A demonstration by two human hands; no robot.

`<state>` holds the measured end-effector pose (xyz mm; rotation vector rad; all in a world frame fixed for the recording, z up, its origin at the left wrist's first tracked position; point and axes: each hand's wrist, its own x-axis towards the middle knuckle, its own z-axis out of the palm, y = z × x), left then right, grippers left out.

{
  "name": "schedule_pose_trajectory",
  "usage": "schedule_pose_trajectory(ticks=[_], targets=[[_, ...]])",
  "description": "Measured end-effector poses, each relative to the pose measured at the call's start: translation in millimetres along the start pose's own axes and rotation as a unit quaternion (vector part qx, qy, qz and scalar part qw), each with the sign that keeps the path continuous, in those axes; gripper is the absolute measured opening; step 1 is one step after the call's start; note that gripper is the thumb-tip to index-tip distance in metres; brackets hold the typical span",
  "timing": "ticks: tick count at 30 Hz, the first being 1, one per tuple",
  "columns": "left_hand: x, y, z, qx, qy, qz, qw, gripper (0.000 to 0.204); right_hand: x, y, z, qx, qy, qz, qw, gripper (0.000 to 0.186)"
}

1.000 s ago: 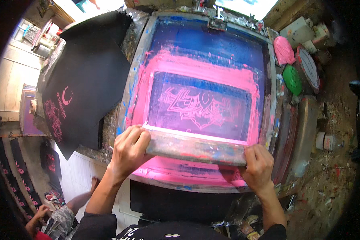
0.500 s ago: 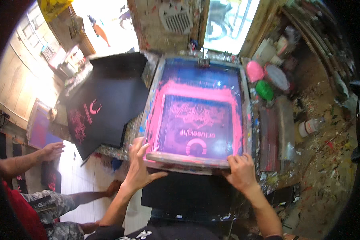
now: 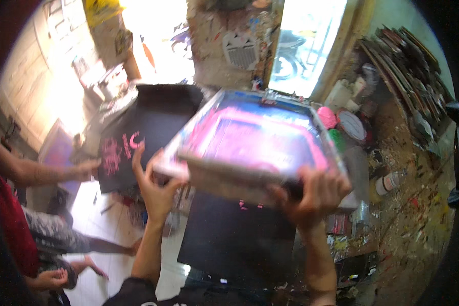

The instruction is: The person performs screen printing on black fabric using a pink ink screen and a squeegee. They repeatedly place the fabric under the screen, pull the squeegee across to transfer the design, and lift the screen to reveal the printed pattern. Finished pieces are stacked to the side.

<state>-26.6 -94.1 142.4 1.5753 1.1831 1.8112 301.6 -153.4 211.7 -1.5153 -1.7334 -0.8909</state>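
Observation:
A screen printing frame (image 3: 336, 145), its mesh smeared with pink ink, is tilted with its near edge raised. At its near right corner my right hand (image 3: 316, 196) grips the edge, fingers over the top and thumb in front. My left hand (image 3: 157, 191) is at the near left corner, thumb below and fingers curled beside it, one finger sticking up. Across the near end lies a long wooden bar (image 3: 224, 176), like a squeegee handle. Beneath the frame, black fabric (image 3: 234, 234) shows small pink marks; the rest of its print is hidden.
To the left lies another black fabric piece (image 3: 158, 115) with pink printing, touched by a co-worker's hand (image 3: 89, 169). Pink (image 3: 326, 117) and green (image 3: 335, 137) containers stand at the right, with a white bottle (image 3: 390, 182) nearer. Stacked boards (image 3: 403, 76) lean at the far right.
The frame's near edge has risen and tilted up, with my hands moving up along with it. Black fabric with pink marks now shows below. The co-worker's hand has reached the left fabric.

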Motion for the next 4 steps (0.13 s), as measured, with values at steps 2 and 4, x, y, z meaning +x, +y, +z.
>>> schedule_pose_trajectory(ticks=[2,4], targets=[[34.7,17.1,20.3,-0.051,0.038,0.016,0.998,0.092,71.8,22.2,-1.1,-0.018,0.004,-0.017,1.0,0.058],[81.4,23.8,51.7,-0.242,0.137,-0.009,0.96,0.072,116.6,15.6,-5.9,0.015,0.015,-0.015,1.0,0.056]])
